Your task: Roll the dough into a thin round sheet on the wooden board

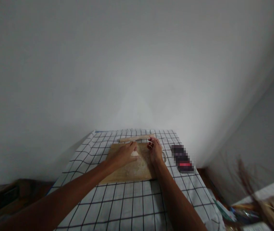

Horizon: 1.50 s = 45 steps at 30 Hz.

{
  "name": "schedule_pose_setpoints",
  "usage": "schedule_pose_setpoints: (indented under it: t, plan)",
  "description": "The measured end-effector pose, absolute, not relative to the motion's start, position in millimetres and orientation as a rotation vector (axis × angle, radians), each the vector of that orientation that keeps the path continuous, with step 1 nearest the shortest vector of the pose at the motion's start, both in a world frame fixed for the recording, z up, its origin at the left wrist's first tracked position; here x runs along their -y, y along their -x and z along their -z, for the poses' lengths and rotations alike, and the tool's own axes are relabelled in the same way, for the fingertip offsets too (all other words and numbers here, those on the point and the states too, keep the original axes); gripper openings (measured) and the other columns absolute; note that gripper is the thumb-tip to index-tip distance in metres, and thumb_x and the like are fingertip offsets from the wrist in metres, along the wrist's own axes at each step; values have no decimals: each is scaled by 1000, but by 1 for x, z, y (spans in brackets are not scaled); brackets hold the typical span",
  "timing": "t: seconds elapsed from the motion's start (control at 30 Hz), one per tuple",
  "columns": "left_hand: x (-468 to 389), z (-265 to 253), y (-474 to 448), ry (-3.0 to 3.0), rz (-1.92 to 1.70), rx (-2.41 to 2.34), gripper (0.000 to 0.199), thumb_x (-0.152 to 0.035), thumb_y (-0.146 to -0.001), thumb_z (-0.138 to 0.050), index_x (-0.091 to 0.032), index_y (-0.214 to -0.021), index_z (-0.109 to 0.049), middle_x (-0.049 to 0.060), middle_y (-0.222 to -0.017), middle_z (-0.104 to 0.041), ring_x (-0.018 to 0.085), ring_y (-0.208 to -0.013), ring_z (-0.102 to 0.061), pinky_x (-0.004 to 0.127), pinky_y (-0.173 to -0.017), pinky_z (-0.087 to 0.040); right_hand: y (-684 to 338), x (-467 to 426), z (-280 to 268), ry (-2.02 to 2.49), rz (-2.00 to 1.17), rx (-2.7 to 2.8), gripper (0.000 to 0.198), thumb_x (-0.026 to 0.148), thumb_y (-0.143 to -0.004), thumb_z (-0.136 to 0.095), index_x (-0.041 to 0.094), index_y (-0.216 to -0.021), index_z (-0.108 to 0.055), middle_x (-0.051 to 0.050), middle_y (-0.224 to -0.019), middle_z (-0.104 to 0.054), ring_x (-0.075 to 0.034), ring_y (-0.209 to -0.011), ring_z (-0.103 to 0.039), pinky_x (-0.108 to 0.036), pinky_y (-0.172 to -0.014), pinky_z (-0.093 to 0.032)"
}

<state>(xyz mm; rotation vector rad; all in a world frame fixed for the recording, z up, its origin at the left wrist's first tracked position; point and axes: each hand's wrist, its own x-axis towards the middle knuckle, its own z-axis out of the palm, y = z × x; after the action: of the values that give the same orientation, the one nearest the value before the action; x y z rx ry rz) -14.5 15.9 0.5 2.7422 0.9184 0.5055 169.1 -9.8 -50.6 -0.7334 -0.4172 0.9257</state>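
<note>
A small white piece that looks like dough [134, 153] is on the wooden board [127, 173]. My left hand [124, 154] closes around it, with the thumb on the near side and the fingers on the far side. Over the right part of the board is my right hand [155, 150], its fingers loosely curled and apart. The fingertips look whitish, and I make out nothing held in them. Beyond the board lies a pale wooden rolling pin [137, 138], its right end near my right fingers. A pale dusting shows on the board.
A white tablecloth with dark grid lines [124, 205] covers the table. Right of the board is a blurred-out dark object with a red band [184, 160]. A loop [164, 156] shows beside my right wrist. The table's far edge is near a wall [137, 80]. Bags and papers [245, 215] lie low at right.
</note>
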Motion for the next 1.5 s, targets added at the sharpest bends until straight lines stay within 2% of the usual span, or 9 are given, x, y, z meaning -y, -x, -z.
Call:
schedule_pose_setpoints:
  t: [0.2, 0.33, 0.47, 0.63, 0.83, 0.93, 1.07, 1.33, 1.5]
  plan:
    - [-13, 4, 6, -2817, -481, -858, 9, -28, -92, -53, -22, -96, -58, 5, -102, -65, 23, -97, -63, 36, -85, -48, -171, 8, 54, 709, -938, 409, 20, 33, -73, -71, 22, -88, -65, 2, -87, -67, -10, -66, -59, -22, -60, -47]
    - [-8, 10, 3, -3030, -333, -897, 18, -26, -97, -43, -20, -90, -58, 6, -93, -65, 22, -85, -62, 37, -80, -47, -169, 7, 56, 714, -946, 424, 18, 33, -74, -70, 22, -88, -67, 1, -89, -67, -10, -66, -59, -21, -59, -47]
    - [6, 25, -14, -3065, -523, -1122, 24, -24, -99, -38, -19, -89, -60, 10, -95, -66, 25, -91, -60, 43, -86, -46, -165, 4, 57, 738, -933, 414, 18, 33, -76, -69, 22, -90, -67, 1, -89, -67, -10, -66, -60, -21, -59, -49]
    - [16, 35, -13, -3017, -617, -1199, 27, -38, -99, -44, -17, -103, -61, 15, -109, -64, 30, -103, -58, 47, -89, -45, -165, 7, 53, 755, -928, 436, 17, 31, -76, -70, 22, -90, -66, 2, -88, -66, -9, -66, -60, -20, -60, -49]
    - [-5, 19, 8, -2890, -473, -825, 17, -31, -90, -61, -22, -104, -58, 6, -108, -66, 23, -100, -62, 35, -86, -48, -171, 11, 50, 722, -912, 433, 17, 32, -75, -71, 22, -87, -64, 3, -86, -66, -9, -65, -59, -20, -59, -47]
    - [-13, 8, 0, -2777, -624, -912, 16, -31, -94, -55, -22, -106, -54, 3, -102, -66, 20, -90, -64, 33, -79, -49, -171, 10, 49, 725, -921, 431, 18, 31, -74, -71, 22, -88, -64, 4, -85, -67, -8, -64, -60, -20, -59, -47]
    - [-8, 11, -19, -2885, -669, -926, 20, -13, -95, -39, -18, -105, -56, 8, -104, -67, 22, -97, -63, 37, -88, -48, -169, 9, 50, 724, -929, 424, 18, 32, -74, -71, 22, -88, -65, 3, -86, -67, -8, -64, -60, -20, -59, -47]
    - [32, 37, -44, -3179, -502, -936, 31, -11, -90, -42, -16, -117, -58, 16, -112, -66, 34, -106, -59, 52, -90, -43, -172, 7, 55, 749, -932, 365, 20, 31, -76, -70, 22, -94, -66, 1, -90, -69, -9, -66, -61, -20, -59, -49]
    - [8, 27, -53, -2791, -586, -857, 34, -13, -90, -44, -18, -122, -56, 11, -114, -70, 24, -100, -64, 40, -86, -48, -174, 11, 49, 732, -950, 336, 23, 32, -76, -70, 24, -96, -64, 2, -89, -68, -9, -64, -60, -19, -55, -48]
